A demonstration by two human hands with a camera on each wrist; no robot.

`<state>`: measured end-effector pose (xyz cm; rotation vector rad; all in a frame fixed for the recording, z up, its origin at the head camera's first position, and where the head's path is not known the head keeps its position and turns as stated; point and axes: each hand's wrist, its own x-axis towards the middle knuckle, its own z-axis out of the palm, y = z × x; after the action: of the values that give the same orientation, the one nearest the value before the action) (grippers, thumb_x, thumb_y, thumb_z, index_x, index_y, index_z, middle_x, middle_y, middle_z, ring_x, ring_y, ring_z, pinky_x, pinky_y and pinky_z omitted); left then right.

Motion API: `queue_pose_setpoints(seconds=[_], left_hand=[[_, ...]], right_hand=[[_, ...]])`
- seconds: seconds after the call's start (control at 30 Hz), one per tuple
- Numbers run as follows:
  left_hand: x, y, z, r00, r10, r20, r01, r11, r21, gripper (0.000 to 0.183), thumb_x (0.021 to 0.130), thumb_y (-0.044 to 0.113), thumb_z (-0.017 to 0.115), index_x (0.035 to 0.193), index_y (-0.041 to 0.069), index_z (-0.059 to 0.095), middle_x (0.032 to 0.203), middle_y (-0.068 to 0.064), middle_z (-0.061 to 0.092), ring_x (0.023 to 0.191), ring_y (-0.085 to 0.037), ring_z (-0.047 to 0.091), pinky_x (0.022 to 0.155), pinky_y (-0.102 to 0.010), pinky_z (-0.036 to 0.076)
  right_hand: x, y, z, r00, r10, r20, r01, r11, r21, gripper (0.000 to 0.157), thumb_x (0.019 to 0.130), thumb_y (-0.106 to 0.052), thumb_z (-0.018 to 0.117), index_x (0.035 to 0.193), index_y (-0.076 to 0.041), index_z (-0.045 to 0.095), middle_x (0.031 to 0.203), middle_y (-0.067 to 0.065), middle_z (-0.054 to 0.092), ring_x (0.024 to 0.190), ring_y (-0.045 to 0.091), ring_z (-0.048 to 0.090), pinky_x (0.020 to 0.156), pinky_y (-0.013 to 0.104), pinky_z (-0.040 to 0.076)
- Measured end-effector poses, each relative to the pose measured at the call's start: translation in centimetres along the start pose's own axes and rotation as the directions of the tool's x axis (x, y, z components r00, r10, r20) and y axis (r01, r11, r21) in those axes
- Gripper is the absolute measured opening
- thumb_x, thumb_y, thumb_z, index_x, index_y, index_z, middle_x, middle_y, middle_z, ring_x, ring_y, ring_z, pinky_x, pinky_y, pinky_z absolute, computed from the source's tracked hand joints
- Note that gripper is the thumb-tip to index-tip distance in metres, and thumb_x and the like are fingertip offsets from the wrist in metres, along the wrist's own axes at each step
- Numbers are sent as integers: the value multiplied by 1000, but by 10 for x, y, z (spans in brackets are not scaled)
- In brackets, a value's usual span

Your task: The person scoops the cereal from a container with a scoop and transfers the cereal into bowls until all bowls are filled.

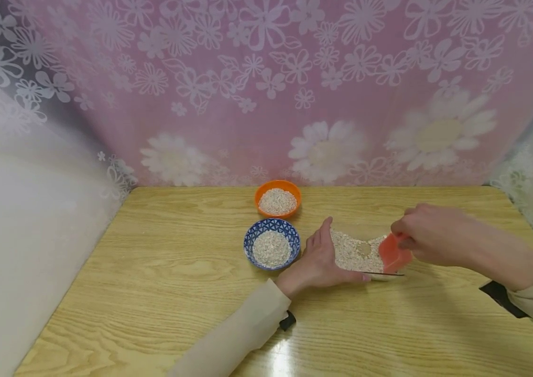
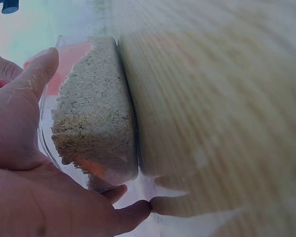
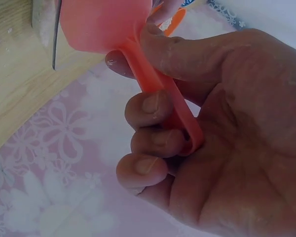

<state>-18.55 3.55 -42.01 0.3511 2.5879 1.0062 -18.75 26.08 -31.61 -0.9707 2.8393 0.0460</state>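
A clear rectangular container (image 1: 385,274) of oat flakes (image 2: 93,103) stands on the table, right of two bowls. My left hand (image 1: 317,261) holds its left end, thumb along the near side and fingers spread toward the far side. In my right hand (image 1: 428,235) is a coral-red plastic scoop (image 1: 393,254). The fingers curl round its looped handle (image 3: 160,96), with the thumb near the scoop's head. That head dips into the container's right end, against the oats, where a hollow shows beside it.
Left of the container is a blue-and-white patterned bowl (image 1: 249,247) with oats in it. Behind that sits an orange bowl (image 1: 298,201), also holding oats. The wood-grain table (image 1: 162,283) meets a pink flowered curtain (image 1: 233,131) at the back.
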Motion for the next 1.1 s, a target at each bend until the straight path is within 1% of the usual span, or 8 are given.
queue_pose_setpoints(seconds=[0.17,0.27,0.37,0.5,0.6,0.73,0.93,1.1], left_hand=[[0,-1,0,1000,0,0,0,1000,7,134,71,61,88,165,24,0,169,-7,25,155,-28,27,122,-46,35],[0,-1,1,1000,1,1,-1,1000,10,133,71,60,88,165,22,1,169,-7,25,154,-28,27,122,-46,35],[0,-1,1,1000,1,2,-1,1000,9,133,71,60,88,165,22,1,168,-7,26,154,-28,27,122,-46,35],[-1,-1,1,1000,-8,-1,8,1000,7,134,70,61,88,165,23,1,168,-6,27,154,-27,28,122,-46,35],[-1,-1,0,1000,-8,-2,8,1000,9,134,70,62,87,165,23,1,167,-6,28,154,-27,28,122,-46,35],[-1,-2,1,1000,-2,4,2,1000,2,134,70,64,86,165,24,0,168,-5,27,154,-27,28,121,-48,37],[0,-1,1,1000,3,2,-3,1000,15,134,70,65,86,165,25,0,168,-5,26,153,-28,29,120,-49,38],[0,-1,0,1000,7,-3,-7,1000,15,134,70,64,86,165,25,0,167,-5,28,153,-28,31,119,-49,38]], right_hand=[[2,2,6,1000,-20,10,20,997,68,31,91,-6,69,71,-22,51,65,-9,38,62,7,30,58,25,24],[2,5,12,999,-34,12,32,992,123,29,93,-8,69,74,-22,53,65,-11,39,60,4,30,58,23,26],[-1,10,18,999,-42,-10,43,987,153,21,96,-11,69,80,-21,59,67,-13,45,60,1,33,58,23,31],[-7,16,30,999,-28,-45,37,976,213,3,98,-16,69,97,-18,70,77,-16,57,66,-5,43,60,23,40],[-11,20,42,997,-8,-76,30,957,289,9,100,-20,67,107,-17,72,87,-16,64,72,-7,49,63,24,45],[-15,21,59,991,18,-134,32,934,355,13,99,-20,69,111,-17,71,97,-11,70,78,-6,55,64,24,48],[-17,13,81,963,56,-262,34,944,329,19,95,-15,73,114,-16,72,101,-7,71,82,-1,59,67,27,52],[-14,-2,87,943,124,-309,-22,949,315,24,96,-18,72,119,-14,71,105,0,72,90,15,64,72,36,53]])
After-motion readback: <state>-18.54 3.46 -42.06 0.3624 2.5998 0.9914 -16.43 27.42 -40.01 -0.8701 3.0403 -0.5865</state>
